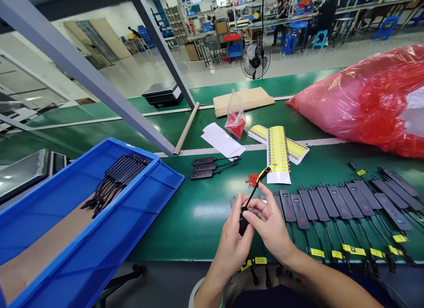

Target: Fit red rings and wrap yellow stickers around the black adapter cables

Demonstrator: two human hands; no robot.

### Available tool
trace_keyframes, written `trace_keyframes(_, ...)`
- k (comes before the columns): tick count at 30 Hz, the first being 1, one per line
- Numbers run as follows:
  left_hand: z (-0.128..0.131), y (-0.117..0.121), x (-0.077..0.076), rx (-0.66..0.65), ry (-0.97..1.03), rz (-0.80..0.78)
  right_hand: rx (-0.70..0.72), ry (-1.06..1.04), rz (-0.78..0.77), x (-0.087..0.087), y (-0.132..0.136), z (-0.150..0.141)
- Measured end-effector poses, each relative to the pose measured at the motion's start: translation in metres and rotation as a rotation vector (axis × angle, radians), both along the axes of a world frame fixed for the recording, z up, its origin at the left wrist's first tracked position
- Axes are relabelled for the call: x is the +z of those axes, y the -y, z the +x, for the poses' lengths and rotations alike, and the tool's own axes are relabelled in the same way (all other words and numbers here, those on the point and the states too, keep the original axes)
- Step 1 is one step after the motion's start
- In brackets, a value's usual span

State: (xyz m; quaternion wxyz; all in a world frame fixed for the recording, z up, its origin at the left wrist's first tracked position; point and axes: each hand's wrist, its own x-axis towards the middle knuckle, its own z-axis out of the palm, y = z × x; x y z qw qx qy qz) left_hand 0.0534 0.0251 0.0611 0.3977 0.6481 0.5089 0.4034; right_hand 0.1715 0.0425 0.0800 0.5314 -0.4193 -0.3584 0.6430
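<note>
Between my hands is a small black controller (244, 227), mostly covered by my fingers. Its short cable (252, 194) points up and away, with a yellow label (264, 173) near the connector end. My left hand (232, 239) is closed around the controller's left side. From the right, my right hand (273, 226) pinches the controller near the base of the cable. Just beyond my fingertips lies a small pile of red rings (252, 180). To the right, several black controllers (338, 199) lie side by side in a row, many with yellow-tagged cables hanging toward the front edge.
A blue bin (132, 228) at left holds several cabled controllers. Three more controllers (202, 167) lie beside it. Label sheets (278, 151), white paper (222, 140), a bag of red bits (235, 122) and cardboard (245, 100) sit farther back. A large red plastic bag (357, 100) fills the right.
</note>
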Motion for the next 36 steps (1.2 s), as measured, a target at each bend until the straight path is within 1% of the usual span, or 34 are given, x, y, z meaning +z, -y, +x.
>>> trace_keyframes(2,0.0,0.004,0.0,-0.004,-0.01,-0.028,-0.062,-0.012,0.028,0.003,0.0,0.002)
trace_keyframes(3,0.0,0.007,-0.001,-0.018,-0.015,-0.046,-0.115,-0.017,0.046,0.006,-0.003,0.006)
trace_keyframes(6,0.004,0.019,-0.002,-0.095,0.038,-0.171,-0.284,-0.064,0.069,0.017,-0.017,0.028)
trace_keyframes(8,0.008,0.023,-0.002,-0.148,0.167,-0.278,-0.287,-0.086,0.059,0.023,-0.026,0.042)
trace_keyframes(10,0.014,0.022,0.0,-0.168,0.356,-0.326,-0.205,-0.076,0.05,0.026,-0.029,0.049)
trace_keyframes(12,0.02,0.016,0.004,-0.124,0.549,-0.325,-0.093,-0.056,0.035,0.025,-0.028,0.049)
trace_keyframes(14,0.024,0.009,0.008,-0.041,0.692,-0.339,-0.019,-0.036,0.026,0.023,-0.027,0.048)
trace_keyframes(16,0.026,0.003,0.012,0.033,0.785,-0.378,-0.04,-0.014,0.069,0.022,-0.026,0.052)
trace_keyframes(19,0.026,-0.001,0.017,0.133,0.868,-0.443,-0.141,0.069,0.206,0.026,-0.026,0.068)
trace_keyframes(20,0.026,-0.002,0.018,0.168,0.884,-0.46,-0.131,0.108,0.237,0.028,-0.025,0.074)
trace_keyframes(21,0.026,-0.003,0.019,0.2,0.895,-0.475,-0.081,0.147,0.247,0.03,-0.023,0.078)
trace_keyframes(23,0.027,-0.004,0.02,0.241,0.913,-0.497,0.086,0.206,0.212,0.034,-0.018,0.082)
trace_keyframes(24,0.028,-0.004,0.021,0.245,0.923,-0.503,0.14,0.222,0.19,0.035,-0.016,0.081)
trace_keyframes(25,0.029,-0.004,0.022,0.24,0.933,-0.505,0.145,0.235,0.181,0.035,-0.013,0.078)
trace_keyframes(28,0.034,-0.002,0.022,0.194,0.938,-0.511,0.028,0.237,0.224,0.035,-0.01,0.065)
trace_keyframes(29,0.035,-0.001,0.022,0.174,0.933,-0.514,0.023,0.216,0.232,0.036,-0.011,0.061)
trace_keyframes(31,0.035,0.003,0.02,0.139,0.904,-0.5,0.075,0.161,0.206,0.037,-0.012,0.056)
trace_keyframes(32,0.034,0.005,0.019,0.127,0.876,-0.473,0.089,0.139,0.183,0.038,-0.014,0.056)
trace_keyframes(36,0.029,0.015,0.013,0.064,0.728,-0.321,0.061,0.069,0.084,0.04,-0.02,0.059)
